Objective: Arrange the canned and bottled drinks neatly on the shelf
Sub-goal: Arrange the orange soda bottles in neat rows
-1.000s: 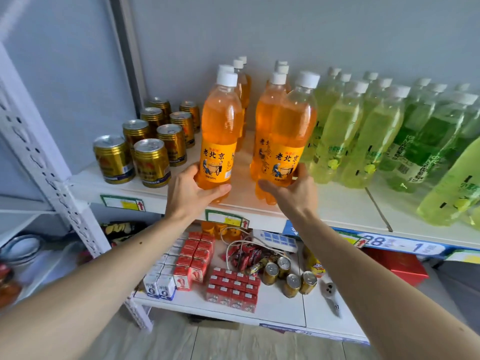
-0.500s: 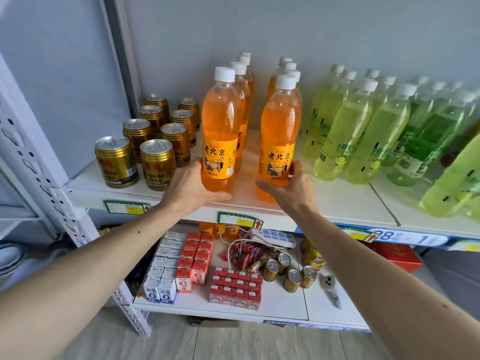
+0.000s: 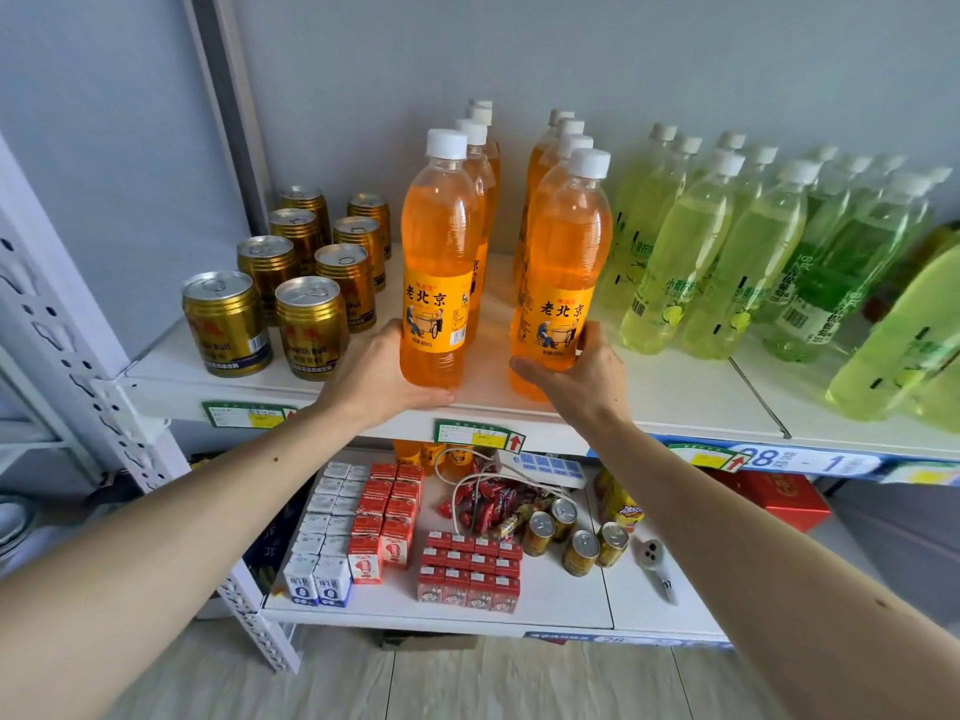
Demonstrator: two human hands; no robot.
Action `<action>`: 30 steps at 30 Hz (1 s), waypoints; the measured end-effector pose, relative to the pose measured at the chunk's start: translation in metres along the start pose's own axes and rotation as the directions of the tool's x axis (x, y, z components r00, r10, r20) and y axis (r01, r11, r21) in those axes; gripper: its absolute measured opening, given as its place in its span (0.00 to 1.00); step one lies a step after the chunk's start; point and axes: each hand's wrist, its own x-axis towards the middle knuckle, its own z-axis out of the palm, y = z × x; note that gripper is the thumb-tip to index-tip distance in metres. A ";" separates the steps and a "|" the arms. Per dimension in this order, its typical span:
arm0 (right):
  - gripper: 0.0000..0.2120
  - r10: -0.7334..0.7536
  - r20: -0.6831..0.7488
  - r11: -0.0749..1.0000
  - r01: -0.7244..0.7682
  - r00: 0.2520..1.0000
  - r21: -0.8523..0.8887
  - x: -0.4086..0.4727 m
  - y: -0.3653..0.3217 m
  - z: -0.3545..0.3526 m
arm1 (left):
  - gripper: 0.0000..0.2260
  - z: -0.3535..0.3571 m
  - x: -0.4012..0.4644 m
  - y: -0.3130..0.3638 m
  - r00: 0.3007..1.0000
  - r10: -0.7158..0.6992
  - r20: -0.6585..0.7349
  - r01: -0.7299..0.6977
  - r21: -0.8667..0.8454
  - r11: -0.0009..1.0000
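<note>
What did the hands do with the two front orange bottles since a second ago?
The right front orange bottle leaned left a second ago; the right hand has stood it upright. The left front orange bottle stayed upright in the left hand. Both hands still grip the bottles near the bottom. The gold cans and green bottles did not move.

The orange bottles and green bottles are clear glossy plastic with matt white caps and printed paper-like labels. The gold cans are shiny metal with silvery lids. The shelf is smooth, matt white board on a painted, perforated metal upright.
</note>
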 end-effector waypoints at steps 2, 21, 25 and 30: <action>0.32 0.003 0.002 1.000 -0.003 1.000 0.002 0.000 0.000 0.000 | 0.40 0.001 0.001 -0.001 1.000 -0.003 0.005 0.003 0.009 1.000; 0.31 0.066 0.143 0.996 -0.056 0.987 -0.073 -0.006 -0.004 -0.011 | 0.40 0.004 0.006 -0.009 0.996 -0.021 0.082 0.017 0.040 0.999; 0.32 0.062 0.150 0.994 -0.048 0.987 -0.097 -0.007 -0.003 -0.011 | 0.39 0.006 0.007 -0.008 0.996 -0.040 0.081 0.034 0.066 0.997; 0.32 0.063 0.167 0.991 -0.041 0.984 -0.130 -0.009 -0.003 -0.013 | 0.38 0.005 0.000 -0.002 0.996 -0.057 0.072 0.049 0.111 0.993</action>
